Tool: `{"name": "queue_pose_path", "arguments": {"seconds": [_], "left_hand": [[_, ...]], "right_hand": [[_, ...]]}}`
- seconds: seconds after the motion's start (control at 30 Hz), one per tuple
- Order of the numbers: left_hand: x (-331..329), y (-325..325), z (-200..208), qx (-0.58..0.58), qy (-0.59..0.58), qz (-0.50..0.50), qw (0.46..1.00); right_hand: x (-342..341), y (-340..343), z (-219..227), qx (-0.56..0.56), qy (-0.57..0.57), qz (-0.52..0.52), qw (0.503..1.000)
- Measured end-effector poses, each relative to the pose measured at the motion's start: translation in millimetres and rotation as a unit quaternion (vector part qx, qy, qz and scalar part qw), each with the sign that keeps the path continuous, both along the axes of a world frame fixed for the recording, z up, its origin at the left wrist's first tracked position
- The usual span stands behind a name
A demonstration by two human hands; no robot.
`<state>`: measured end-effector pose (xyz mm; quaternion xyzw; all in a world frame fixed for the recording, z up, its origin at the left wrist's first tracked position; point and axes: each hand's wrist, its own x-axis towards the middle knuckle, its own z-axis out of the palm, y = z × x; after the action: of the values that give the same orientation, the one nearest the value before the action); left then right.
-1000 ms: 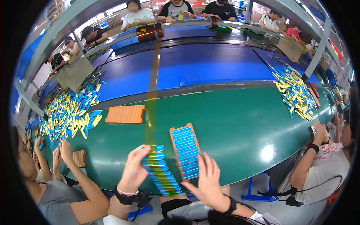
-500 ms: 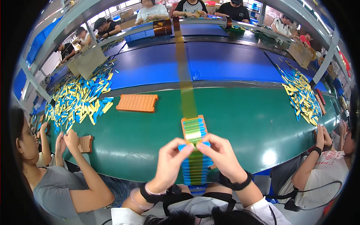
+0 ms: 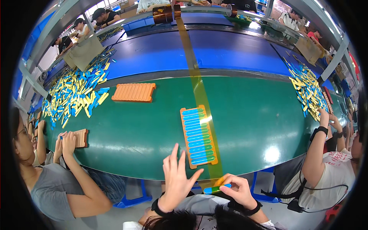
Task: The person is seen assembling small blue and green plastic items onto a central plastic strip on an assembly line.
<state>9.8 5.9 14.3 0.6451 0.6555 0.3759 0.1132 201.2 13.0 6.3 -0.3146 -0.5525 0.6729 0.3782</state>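
Note:
My right hand [image 3: 239,189] is closed at the table's near edge. It pinches a slim blue strip-shaped piece [image 3: 212,190] and the end of a see-through amber tape [image 3: 216,153]. My left hand [image 3: 177,178] is raised beside it, fingers spread, holding nothing. Just beyond both hands lies an orange slotted tray [image 3: 216,159], with several blue strip-shaped pieces [image 3: 195,143] side by side across it. The tape passes over the tray's right part and runs back to a roll [image 3: 177,11] on the overhead bar.
An empty orange slotted tray [image 3: 134,92] lies farther left on the green table [image 3: 153,126]. Loose blue and yellow pieces form a heap [image 3: 76,92] at left and another [image 3: 306,90] at right. Co-workers sit on both sides, and one's hands [image 3: 67,143] hold a tray at left.
My hands were together, pinching at the tape over the row of blue pieces. They have separated and come nearer; the left has opened, and the tape now slants to the right.

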Motion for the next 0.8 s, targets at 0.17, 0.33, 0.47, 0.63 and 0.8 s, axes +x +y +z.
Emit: {"name": "queue_pose_path", "arguments": {"seconds": [0.17,0.33,0.47,0.63,0.8], "left_hand": [[4.4,-3.0,-12.8,-0.030,0.060,0.016,0.998],[19.9,-29.9,-7.7,-0.059,0.064,0.005,0.996],[28.0,-45.7,-8.6,-0.092,0.060,-0.003,0.994],[26.6,-37.6,-12.6,-0.059,0.089,-0.021,0.994],[22.3,-30.4,-16.2,-0.061,0.103,-0.028,0.992]], "right_hand": [[-9.8,-7.6,-0.2,-0.100,-0.016,-0.055,0.993],[-11.8,-9.0,0.7,-0.163,-0.079,-0.123,0.976],[-13.4,-10.9,4.0,-0.170,-0.044,-0.148,0.973],[-17.6,-8.6,2.2,-0.200,-0.037,-0.185,0.961],[-19.8,-1.6,1.8,-0.200,-0.035,-0.181,0.962]]}}
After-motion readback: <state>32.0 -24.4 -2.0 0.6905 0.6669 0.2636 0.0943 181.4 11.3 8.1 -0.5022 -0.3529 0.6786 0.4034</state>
